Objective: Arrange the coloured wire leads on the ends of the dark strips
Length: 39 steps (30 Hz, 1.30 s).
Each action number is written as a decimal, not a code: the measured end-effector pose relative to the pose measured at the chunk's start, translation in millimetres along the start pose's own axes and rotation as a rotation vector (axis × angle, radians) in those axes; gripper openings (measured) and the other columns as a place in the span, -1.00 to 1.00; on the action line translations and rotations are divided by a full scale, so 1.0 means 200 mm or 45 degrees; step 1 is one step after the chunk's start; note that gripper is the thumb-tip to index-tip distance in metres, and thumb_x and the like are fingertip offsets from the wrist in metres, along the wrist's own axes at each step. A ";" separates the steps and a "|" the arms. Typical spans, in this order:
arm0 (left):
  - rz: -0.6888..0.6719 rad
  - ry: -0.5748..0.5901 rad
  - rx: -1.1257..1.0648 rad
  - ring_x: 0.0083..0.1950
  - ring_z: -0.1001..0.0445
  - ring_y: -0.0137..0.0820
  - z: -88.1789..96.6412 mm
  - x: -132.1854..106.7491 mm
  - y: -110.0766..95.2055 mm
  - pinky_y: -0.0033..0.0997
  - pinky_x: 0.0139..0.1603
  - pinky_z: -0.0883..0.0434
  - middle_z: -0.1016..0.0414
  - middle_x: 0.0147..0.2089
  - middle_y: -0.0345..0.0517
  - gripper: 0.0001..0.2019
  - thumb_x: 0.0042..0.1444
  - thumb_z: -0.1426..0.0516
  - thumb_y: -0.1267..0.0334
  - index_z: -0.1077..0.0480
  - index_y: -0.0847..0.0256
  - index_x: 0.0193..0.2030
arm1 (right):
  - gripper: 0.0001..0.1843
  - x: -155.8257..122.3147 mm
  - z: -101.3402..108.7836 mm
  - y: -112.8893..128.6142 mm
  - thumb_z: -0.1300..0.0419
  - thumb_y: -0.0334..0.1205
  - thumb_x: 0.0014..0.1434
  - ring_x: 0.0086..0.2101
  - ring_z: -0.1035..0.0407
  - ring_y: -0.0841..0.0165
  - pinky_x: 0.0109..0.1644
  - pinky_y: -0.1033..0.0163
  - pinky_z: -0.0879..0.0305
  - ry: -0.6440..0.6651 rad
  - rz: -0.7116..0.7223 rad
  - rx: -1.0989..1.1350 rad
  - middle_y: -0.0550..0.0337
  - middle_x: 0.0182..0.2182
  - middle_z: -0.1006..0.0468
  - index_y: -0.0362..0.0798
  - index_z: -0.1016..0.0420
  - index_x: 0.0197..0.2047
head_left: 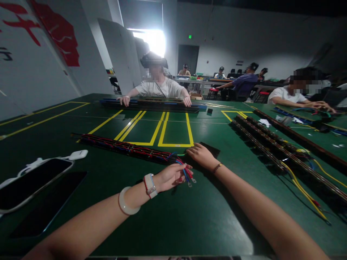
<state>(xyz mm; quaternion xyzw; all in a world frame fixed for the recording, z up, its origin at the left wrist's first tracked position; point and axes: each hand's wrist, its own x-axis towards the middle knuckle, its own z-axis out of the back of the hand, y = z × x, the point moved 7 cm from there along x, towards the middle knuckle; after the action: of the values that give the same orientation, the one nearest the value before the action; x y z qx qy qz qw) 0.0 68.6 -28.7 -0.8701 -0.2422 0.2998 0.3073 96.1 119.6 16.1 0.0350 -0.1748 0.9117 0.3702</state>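
Note:
A long, narrow black strip assembly lies across the table, with red and blue wires running along it. Red and blue lead wires with metal ring terminals come out of its near right end. My left hand has its fingers closed round these leads, the terminals poking out past the fingertips. Beyond it, my right hand is closed at the tip of a short green wire from the same end. What its fingertips grip is partly hidden. Partly covered by that hand, a flat black piece rests on the table.
On the left lie a white-framed device and a dark phone-like slab. More strip assemblies with yellow wires are on the right. Yellow tape marks the green table. Opposite, a person handles a long dark bar.

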 end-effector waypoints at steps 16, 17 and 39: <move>-0.029 -0.037 -0.085 -0.54 -0.37 -0.50 0.01 0.02 0.02 -0.56 -0.55 -0.24 -0.41 -0.50 -0.11 -0.82 0.19 -0.02 0.27 -0.34 0.33 -0.34 | -0.62 -0.25 0.19 0.16 0.05 -0.07 0.27 -0.23 -0.29 0.29 -0.06 0.11 -0.18 -0.386 0.158 0.659 0.04 -0.25 -0.47 -0.06 -0.35 0.05; -0.029 -0.038 -0.099 -0.53 -0.38 -0.49 0.01 0.01 0.02 -0.56 -0.55 -0.24 -0.42 -0.47 -0.06 -0.78 0.20 0.02 0.26 -0.35 0.35 -0.33 | -0.64 -0.23 0.19 0.15 0.08 -0.08 0.29 -0.26 -0.28 0.30 -0.08 0.13 -0.18 -0.410 0.101 0.725 0.05 -0.28 -0.47 -0.06 -0.38 -0.01; -0.165 -0.042 0.047 -0.46 -0.33 -0.52 0.00 0.01 0.00 -0.52 -0.46 -0.18 -0.45 -0.40 -0.08 -0.86 0.15 -0.03 0.37 -0.41 0.33 -0.31 | -0.53 0.32 0.35 0.19 0.17 0.06 0.33 -0.34 -0.44 0.27 -0.31 0.28 -0.21 -0.078 -0.243 0.596 0.05 -0.35 -0.54 -0.10 -0.37 -0.08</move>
<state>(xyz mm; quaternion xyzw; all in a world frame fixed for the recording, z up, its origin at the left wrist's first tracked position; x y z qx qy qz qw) 1.6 68.4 -29.3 -0.8416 -0.2976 0.2980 0.3381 18.6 112.9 82.8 0.1636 0.0342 0.8868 0.4309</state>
